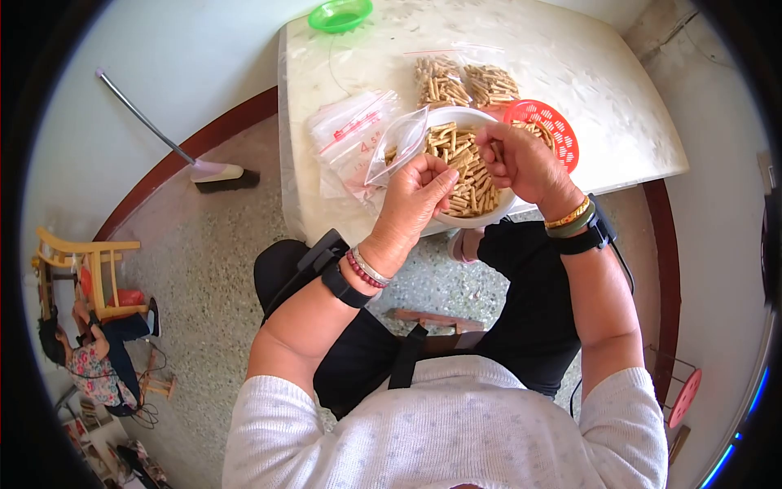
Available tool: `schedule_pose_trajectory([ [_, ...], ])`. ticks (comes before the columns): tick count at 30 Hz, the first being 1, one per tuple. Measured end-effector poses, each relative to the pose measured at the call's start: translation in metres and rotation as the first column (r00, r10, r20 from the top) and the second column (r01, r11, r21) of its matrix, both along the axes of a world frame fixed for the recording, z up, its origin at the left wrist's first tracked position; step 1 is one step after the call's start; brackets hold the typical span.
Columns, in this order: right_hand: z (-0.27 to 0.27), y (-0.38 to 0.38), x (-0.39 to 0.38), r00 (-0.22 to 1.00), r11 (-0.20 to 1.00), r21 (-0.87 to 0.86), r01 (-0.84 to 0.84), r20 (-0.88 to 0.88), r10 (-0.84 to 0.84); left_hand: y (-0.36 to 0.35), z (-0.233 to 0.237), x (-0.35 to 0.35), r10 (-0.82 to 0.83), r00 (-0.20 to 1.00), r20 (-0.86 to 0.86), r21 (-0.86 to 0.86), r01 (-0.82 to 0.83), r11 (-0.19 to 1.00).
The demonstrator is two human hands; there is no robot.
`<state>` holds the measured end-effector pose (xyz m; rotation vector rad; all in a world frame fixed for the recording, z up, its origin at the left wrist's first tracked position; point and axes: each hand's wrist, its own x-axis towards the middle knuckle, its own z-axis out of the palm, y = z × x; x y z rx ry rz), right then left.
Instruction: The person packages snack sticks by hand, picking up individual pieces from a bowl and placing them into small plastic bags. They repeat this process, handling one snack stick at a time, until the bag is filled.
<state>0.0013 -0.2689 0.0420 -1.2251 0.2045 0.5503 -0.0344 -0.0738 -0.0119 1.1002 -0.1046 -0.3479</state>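
The person is sitting at a pale tabletop point(595, 73) and holding both hands over a white bowl point(491, 213) standing near its front edge. The bowl is brimming with short tan wooden sticks point(466, 175).

The left hand point(415, 200) is hovering over the bowl's near-left side. Its fingers point(440, 181) are bunched tight against the thumb, and they appear to be pinching the lower edge of a small clear bag point(397, 148), which is slanting up and away to the left of the bowl. Whether anything is lying inside the bag cannot be told.

The right hand point(523, 163) is hanging over the bowl's far-right side, its fingers point(489, 134) curling inward and gathering at the tips around what looks like a stick or two; the rest of the grip is hidden behind the knuckles.

A red perforated basket point(558, 134) is sitting just behind the right hand, touching or nearly touching the bowl. Two filled bags of sticks point(468, 81) are lying beyond the bowl, and a heap of empty zip bags point(352, 130) with red print is lying to its left. A green bowl point(340, 15) is standing at the far edge.

On the floor to the left a broom point(216, 173) is lying, and another person point(98, 363) is sitting by a yellow chair point(91, 259).
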Motion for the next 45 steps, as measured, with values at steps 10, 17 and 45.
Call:
schedule_pose_trajectory([
  [10, -0.006, 0.004, -0.005, 0.937, 0.915, -0.329, -0.235, 0.175, 0.304, -0.002, -0.005, 0.0, 0.068, 0.993, 0.094, 0.13, -0.08, 0.988],
  [17, -0.001, 0.005, -0.008, 0.913, 0.918, -0.388, -0.084, 0.338, 0.227, 0.002, -0.002, -0.003, 0.099, 0.995, 0.023, 0.046, -0.1, 0.994],
  [45, 0.007, 0.027, -0.005, 0.748, 0.956, -0.122, 0.265, 0.652, -0.124, 0.042, 0.066, -0.02, 0.276, 0.544, 0.792, 0.12, -0.582, 0.804],
])
